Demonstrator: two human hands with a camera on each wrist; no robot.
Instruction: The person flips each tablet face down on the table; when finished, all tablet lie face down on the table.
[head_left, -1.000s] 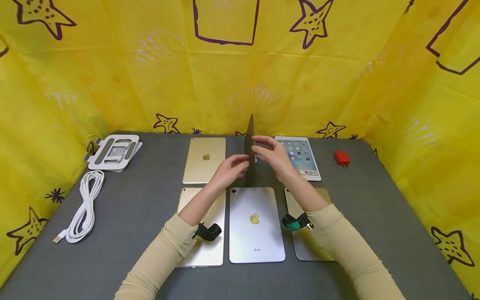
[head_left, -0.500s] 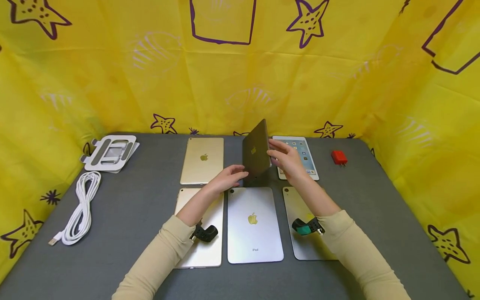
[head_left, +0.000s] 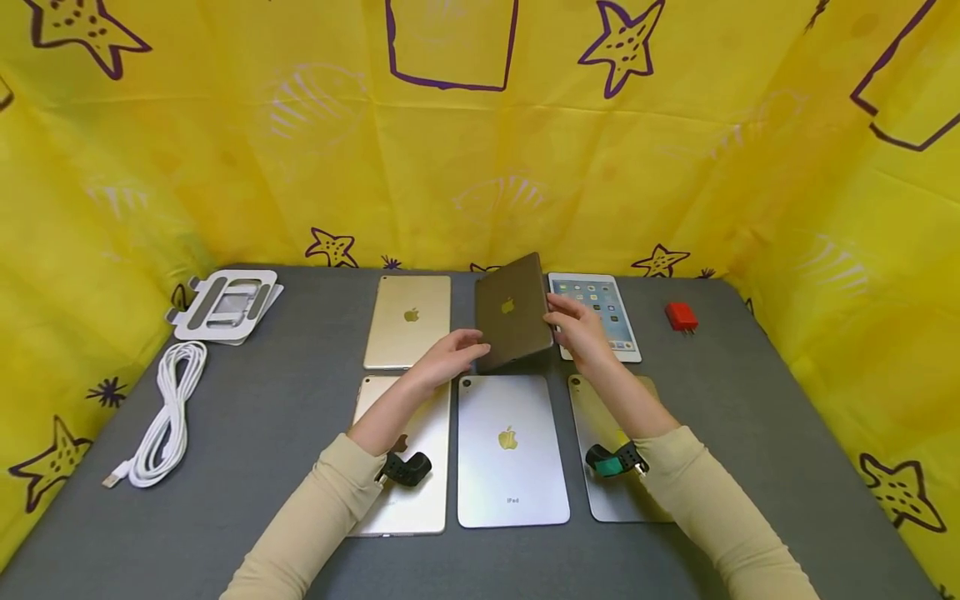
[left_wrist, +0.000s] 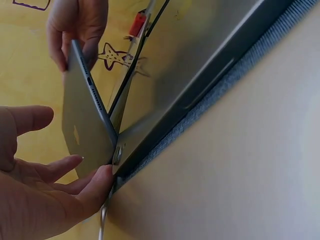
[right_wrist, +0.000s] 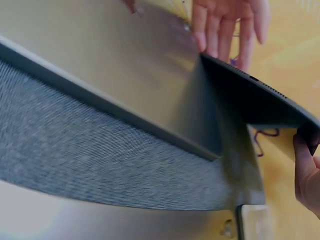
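A dark grey tablet (head_left: 513,312) with an Apple logo on its back stands tilted in the middle of the back row, its right side raised and its left side low. My right hand (head_left: 581,329) pinches the raised right edge between thumb and fingers, as the right wrist view also shows at the tablet's corner (right_wrist: 310,135). At the low left edge is my left hand (head_left: 450,354), its fingertips right at the near left corner. In the left wrist view the fingers of my left hand (left_wrist: 45,195) are spread and relaxed beside the tablet's back.
A gold tablet (head_left: 408,321) lies left of it, a white one with a lit screen (head_left: 600,312) right. Nearer lie three more: gold (head_left: 420,500), silver (head_left: 513,475), and one under my right arm (head_left: 622,492). Farther out are a white stand (head_left: 228,304), white cable (head_left: 172,417) and red charger (head_left: 681,317).
The dark tablet has swung from nearly upright and edge-on to a lower tilt, its logo side facing up. My right hand has moved right and down with it; my left hand shifted slightly nearer.
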